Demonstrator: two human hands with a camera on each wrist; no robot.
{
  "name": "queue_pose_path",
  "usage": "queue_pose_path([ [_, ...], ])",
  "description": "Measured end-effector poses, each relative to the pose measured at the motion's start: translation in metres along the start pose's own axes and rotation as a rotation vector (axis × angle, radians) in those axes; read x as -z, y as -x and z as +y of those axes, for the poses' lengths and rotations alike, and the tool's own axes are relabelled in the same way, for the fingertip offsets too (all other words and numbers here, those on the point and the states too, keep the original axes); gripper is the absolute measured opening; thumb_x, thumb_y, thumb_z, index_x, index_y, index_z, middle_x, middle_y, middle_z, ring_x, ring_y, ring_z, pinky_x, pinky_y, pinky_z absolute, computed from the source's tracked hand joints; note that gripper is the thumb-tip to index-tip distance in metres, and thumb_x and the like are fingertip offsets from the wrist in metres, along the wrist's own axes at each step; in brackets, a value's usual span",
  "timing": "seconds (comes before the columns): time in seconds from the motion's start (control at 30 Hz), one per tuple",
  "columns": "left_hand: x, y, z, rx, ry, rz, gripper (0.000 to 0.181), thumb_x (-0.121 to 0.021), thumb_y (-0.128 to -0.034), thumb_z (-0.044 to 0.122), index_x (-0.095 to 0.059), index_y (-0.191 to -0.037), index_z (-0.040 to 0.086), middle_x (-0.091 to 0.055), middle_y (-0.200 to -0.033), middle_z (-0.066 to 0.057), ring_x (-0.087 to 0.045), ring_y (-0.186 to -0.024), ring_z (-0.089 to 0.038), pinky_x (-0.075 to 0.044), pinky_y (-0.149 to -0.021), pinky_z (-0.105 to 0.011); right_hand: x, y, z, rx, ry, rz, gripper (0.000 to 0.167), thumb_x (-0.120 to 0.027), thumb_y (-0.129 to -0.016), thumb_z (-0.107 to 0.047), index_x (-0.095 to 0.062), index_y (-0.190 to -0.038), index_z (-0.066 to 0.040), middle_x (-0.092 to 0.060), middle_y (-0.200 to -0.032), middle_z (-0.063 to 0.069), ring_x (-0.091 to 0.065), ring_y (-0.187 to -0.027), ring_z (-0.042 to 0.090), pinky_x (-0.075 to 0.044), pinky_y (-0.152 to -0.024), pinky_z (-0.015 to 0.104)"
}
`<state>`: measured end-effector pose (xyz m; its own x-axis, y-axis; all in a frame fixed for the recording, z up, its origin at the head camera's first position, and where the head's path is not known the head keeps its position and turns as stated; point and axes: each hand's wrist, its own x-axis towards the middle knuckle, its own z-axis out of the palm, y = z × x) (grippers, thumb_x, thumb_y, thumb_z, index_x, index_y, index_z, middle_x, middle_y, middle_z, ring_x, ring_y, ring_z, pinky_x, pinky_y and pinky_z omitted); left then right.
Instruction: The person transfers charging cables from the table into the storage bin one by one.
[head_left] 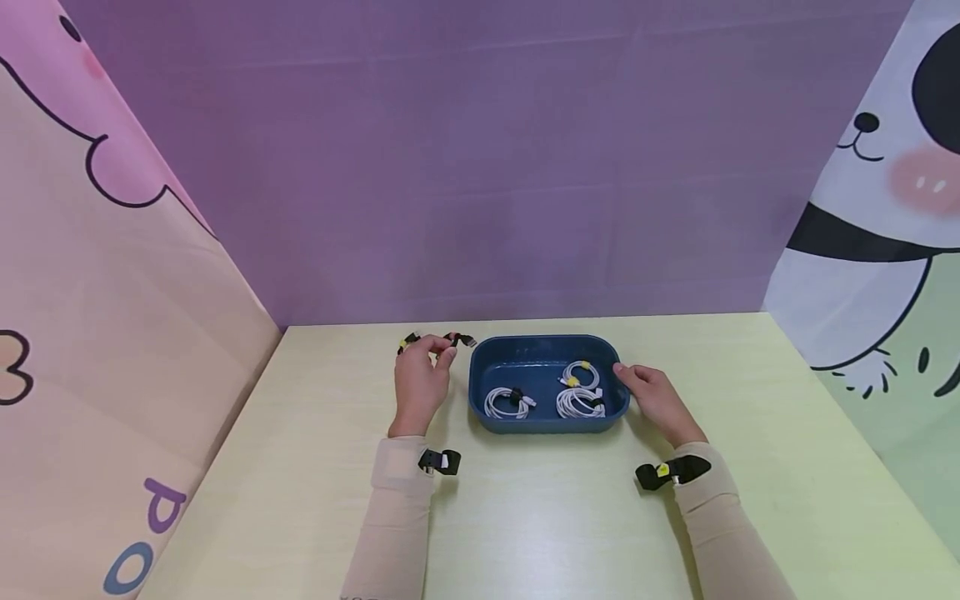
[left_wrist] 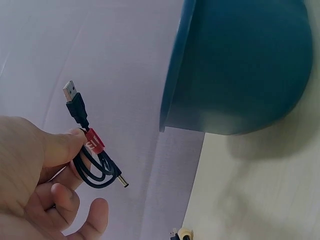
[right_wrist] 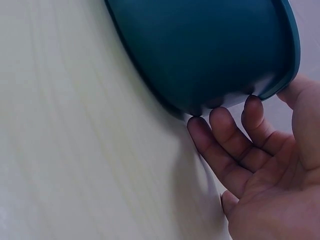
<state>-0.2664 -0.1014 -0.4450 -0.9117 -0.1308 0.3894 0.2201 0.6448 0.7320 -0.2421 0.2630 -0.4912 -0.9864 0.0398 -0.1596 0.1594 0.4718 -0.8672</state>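
Note:
My left hand point(head_left: 420, 385) pinches a small coiled black USB cable point(left_wrist: 77, 109) between thumb and forefinger, just left of a blue plastic bin point(head_left: 551, 426). A red tie point(left_wrist: 94, 141) binds the coil; it has a USB plug at one end and a round barrel plug at the other. My right hand point(head_left: 662, 398) grips the bin's right side, thumb over the rim and fingertips against the outer wall. Inside the bin lie a white cable with a black tie point(head_left: 504, 403) at left, and at right one with a yellow tie point(head_left: 587, 372) and another coiled white cable point(head_left: 576, 404).
Another dark cable with a yellow tie point(head_left: 407, 341) lies on the table behind my left hand, partly hidden. The pale wooden table point(head_left: 540, 517) meets a purple backdrop point(head_left: 525, 167) at its far edge. Printed cloth panels stand at left and right.

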Motion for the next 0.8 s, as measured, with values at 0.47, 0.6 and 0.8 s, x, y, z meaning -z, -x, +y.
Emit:
queue_pose_path([
  [0.47,-0.005,0.004,0.008,-0.045,-0.015,0.007,0.009,-0.072,-0.0951,0.012,-0.074,-0.099,0.004,-0.075,-0.098,-0.013,-0.069,-0.094,-0.034,-0.051,-0.084,-0.047,0.000,-0.002,0.002,-0.003,0.005,0.008,0.065,-0.047,-0.100,-0.067,-0.057,-0.098,-0.003,-0.043,-0.089,0.004,-0.043,-0.091,0.022,-0.033,-0.074,0.034],
  [0.6,-0.006,0.006,0.010,-0.045,-0.019,0.000,0.009,-0.072,-0.0953,0.012,-0.074,-0.099,0.004,-0.075,-0.100,-0.013,-0.068,-0.094,-0.035,-0.051,-0.085,-0.047,-0.001,-0.003,0.004,0.015,-0.002,0.007,0.063,-0.047,-0.101,-0.065,-0.058,-0.098,-0.002,-0.045,-0.089,0.004,-0.045,-0.093,0.023,-0.034,-0.076,0.035],
  [0.8,-0.007,0.006,0.012,-0.065,-0.027,0.004,0.008,-0.071,-0.0961,0.012,-0.073,-0.099,0.004,-0.074,-0.099,-0.012,-0.068,-0.091,-0.032,-0.052,-0.083,-0.046,0.000,-0.004,0.004,0.009,-0.006,0.001,0.064,-0.047,-0.100,-0.066,-0.058,-0.100,-0.003,-0.046,-0.091,0.005,-0.045,-0.098,0.024,-0.034,-0.078,0.036],
])
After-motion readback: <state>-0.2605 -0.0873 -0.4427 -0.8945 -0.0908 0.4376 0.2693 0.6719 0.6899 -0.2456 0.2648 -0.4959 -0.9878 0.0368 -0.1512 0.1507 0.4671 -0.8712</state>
